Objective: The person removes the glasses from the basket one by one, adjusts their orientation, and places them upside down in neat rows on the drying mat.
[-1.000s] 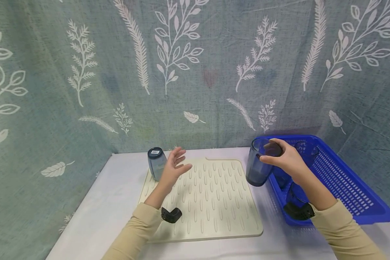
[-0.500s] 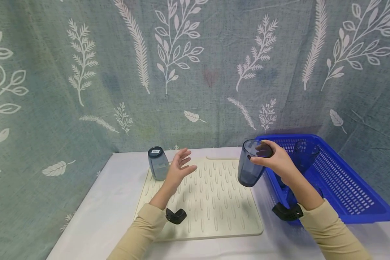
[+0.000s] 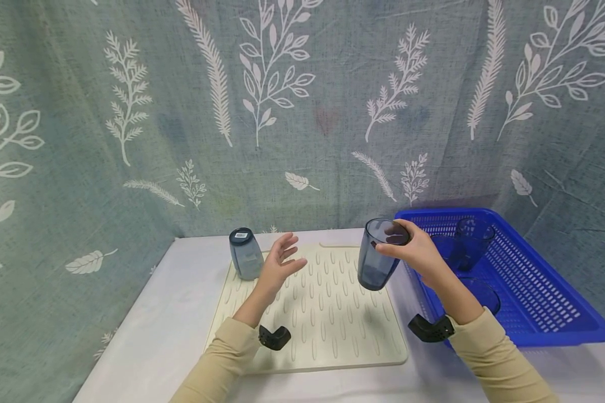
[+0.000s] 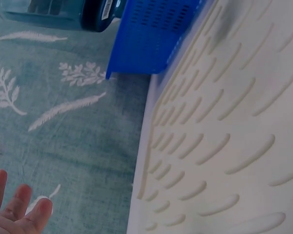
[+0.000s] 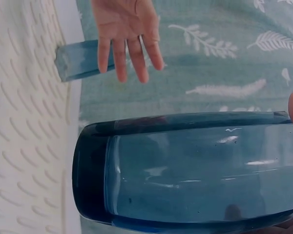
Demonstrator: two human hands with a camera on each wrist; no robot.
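Note:
My right hand (image 3: 417,249) grips a blue-tinted drinking glass (image 3: 375,266) near its rim, fingers reaching inside the mouth. The glass is held mouth up, slightly tilted, above the right part of a cream ribbed drying mat (image 3: 327,330). In the right wrist view the same glass (image 5: 185,170) fills the lower half. My left hand (image 3: 278,266) hovers over the mat's left half with fingers spread, holding nothing; its fingertips (image 4: 41,209) show in the left wrist view. Just left of it, another blue glass (image 3: 246,257) stands upside down on the mat's far left corner.
A blue perforated plastic basket (image 3: 539,280) sits to the right of the mat. Inside it are more tinted glasses, one glass (image 3: 473,246) at the back and another nearer the front. A leaf-patterned curtain (image 3: 302,123) hangs behind the white-covered table (image 3: 146,313).
My right hand has carried the glass leftward, from beside the basket to over the mat's right edge. My left hand has shifted slightly right.

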